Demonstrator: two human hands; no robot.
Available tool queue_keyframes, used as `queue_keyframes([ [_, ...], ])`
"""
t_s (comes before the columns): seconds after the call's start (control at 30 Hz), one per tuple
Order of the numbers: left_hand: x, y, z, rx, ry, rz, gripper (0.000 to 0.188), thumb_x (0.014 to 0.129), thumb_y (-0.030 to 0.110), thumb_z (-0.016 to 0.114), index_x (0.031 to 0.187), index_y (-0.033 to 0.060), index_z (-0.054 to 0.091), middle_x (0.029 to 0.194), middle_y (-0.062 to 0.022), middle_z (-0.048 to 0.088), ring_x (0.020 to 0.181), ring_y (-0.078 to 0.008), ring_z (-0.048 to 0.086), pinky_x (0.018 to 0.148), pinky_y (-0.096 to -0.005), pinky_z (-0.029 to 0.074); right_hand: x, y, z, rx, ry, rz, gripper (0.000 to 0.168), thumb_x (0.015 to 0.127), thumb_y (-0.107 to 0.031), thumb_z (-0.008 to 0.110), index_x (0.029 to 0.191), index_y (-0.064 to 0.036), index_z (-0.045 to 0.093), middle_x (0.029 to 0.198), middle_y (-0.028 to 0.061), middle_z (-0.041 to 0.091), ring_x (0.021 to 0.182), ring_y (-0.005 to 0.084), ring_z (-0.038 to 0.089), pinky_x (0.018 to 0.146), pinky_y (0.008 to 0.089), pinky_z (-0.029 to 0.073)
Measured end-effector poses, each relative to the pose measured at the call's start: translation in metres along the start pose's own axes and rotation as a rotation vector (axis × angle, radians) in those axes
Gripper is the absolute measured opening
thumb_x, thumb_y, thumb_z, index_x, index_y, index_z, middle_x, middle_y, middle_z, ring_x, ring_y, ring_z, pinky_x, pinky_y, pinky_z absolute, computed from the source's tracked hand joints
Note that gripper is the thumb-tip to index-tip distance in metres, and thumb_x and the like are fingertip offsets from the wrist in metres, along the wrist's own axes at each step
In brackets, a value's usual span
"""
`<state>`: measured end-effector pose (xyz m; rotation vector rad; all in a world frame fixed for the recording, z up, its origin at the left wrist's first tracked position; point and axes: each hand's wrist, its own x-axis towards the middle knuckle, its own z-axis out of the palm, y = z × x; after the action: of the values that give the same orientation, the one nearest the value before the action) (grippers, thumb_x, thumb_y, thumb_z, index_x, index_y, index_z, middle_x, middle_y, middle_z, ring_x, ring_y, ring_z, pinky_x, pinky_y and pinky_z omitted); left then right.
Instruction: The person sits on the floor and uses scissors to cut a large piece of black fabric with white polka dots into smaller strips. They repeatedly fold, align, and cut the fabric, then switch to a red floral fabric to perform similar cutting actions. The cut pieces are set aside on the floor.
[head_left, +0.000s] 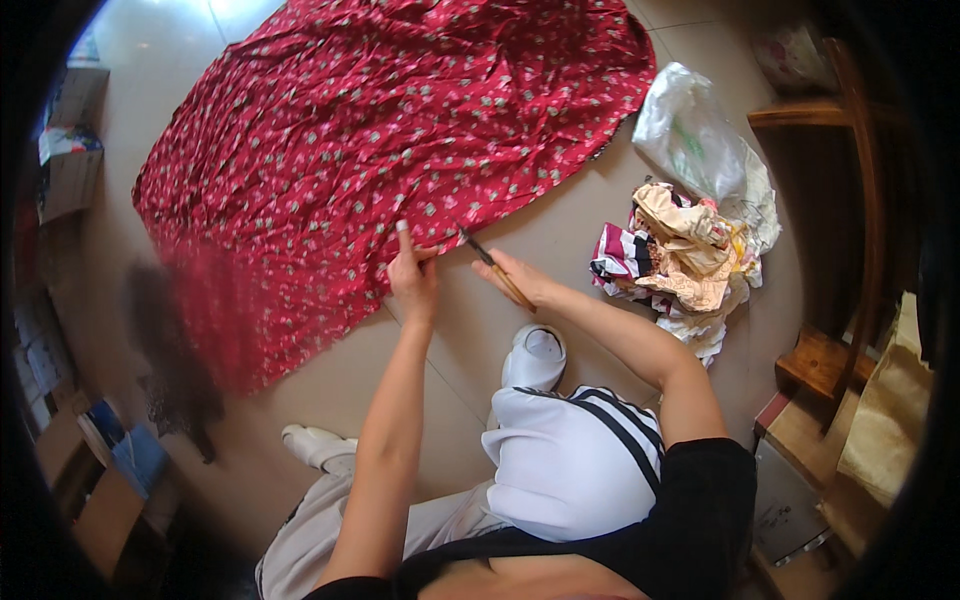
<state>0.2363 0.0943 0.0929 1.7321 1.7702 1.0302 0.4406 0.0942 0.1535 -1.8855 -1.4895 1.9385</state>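
A large red floral cloth (390, 135) lies wrinkled on the tiled floor. At its near edge my left hand (413, 281) pinches the fabric between thumb and fingers, with a finger that has a white tip or covering stretched out over the cloth. My right hand (517, 279) grips a slender pointed tool with a dark metal end and a tan handle (512, 287), perhaps a brush or small snips; its exact kind cannot be told. The tool's dark tip is beside the cloth's edge, just right of my left hand.
A heap of mixed fabric pieces (690, 255) lies on the right, with a clear plastic bag (686, 131) behind it. Wooden furniture (821, 364) stands at the far right. Boxes (71, 176) line the left side, near a blurred dark shape (176, 375). My white shoes are close by.
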Motion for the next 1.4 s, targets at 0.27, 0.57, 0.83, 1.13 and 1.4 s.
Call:
queue_keyframes([
  [0.27,0.016,-0.034,-0.063,0.004,-0.032,-0.065,0.08,0.076,-0.009,0.066,0.146,0.0059,0.032,0.079,-0.0063,0.066,0.073,-0.0181,0.063,0.072,-0.0314,0.051,-0.043,0.06,-0.083,0.391,-0.021,0.336,0.051,0.09,-0.064,0.044,0.101,-0.015,0.052,0.067,-0.0033,0.052,0.043,0.0076,0.034,0.038,0.0235,0.026],
  [0.57,0.012,-0.03,-0.079,0.051,-0.077,-0.176,0.081,0.077,-0.008,0.064,0.148,0.0118,0.03,0.081,-0.0079,0.068,0.074,-0.0182,0.065,0.071,-0.0318,0.052,-0.043,0.056,-0.138,0.496,0.143,0.299,0.055,0.086,-0.066,0.053,0.099,-0.012,0.052,0.059,-0.0039,0.044,0.042,0.0094,0.042,0.038,0.0258,0.038],
  [0.83,0.011,-0.034,-0.081,0.052,-0.072,-0.163,0.084,0.077,-0.006,0.067,0.149,0.0115,0.027,0.079,-0.007,0.068,0.071,-0.0175,0.066,0.069,-0.031,0.052,-0.011,0.049,-0.156,0.441,0.142,0.227,0.057,0.086,-0.067,0.051,0.101,-0.013,0.051,0.062,-0.0042,0.043,0.046,0.0081,0.042,0.041,0.0246,0.037],
  [1.13,0.009,-0.037,-0.078,0.078,-0.047,-0.161,0.085,0.075,-0.007,0.066,0.148,0.0115,0.028,0.079,-0.0069,0.069,0.071,-0.0177,0.066,0.069,-0.0318,0.052,0.005,0.037,-0.16,0.346,0.106,0.215,0.054,0.087,-0.066,0.05,0.102,-0.014,0.052,0.064,-0.0066,0.042,0.047,0.0061,0.038,0.043,0.0238,0.035],
  [1.4,0.012,-0.032,-0.076,0.054,-0.06,-0.201,0.085,0.075,-0.008,0.066,0.148,0.0128,0.028,0.079,-0.0065,0.068,0.072,-0.0175,0.065,0.069,-0.0317,0.051,0.025,0.037,-0.175,0.375,0.175,0.169,0.061,0.087,-0.068,0.049,0.103,-0.009,0.052,0.06,-0.0037,0.041,0.047,0.0082,0.041,0.042,0.0242,0.035],
])
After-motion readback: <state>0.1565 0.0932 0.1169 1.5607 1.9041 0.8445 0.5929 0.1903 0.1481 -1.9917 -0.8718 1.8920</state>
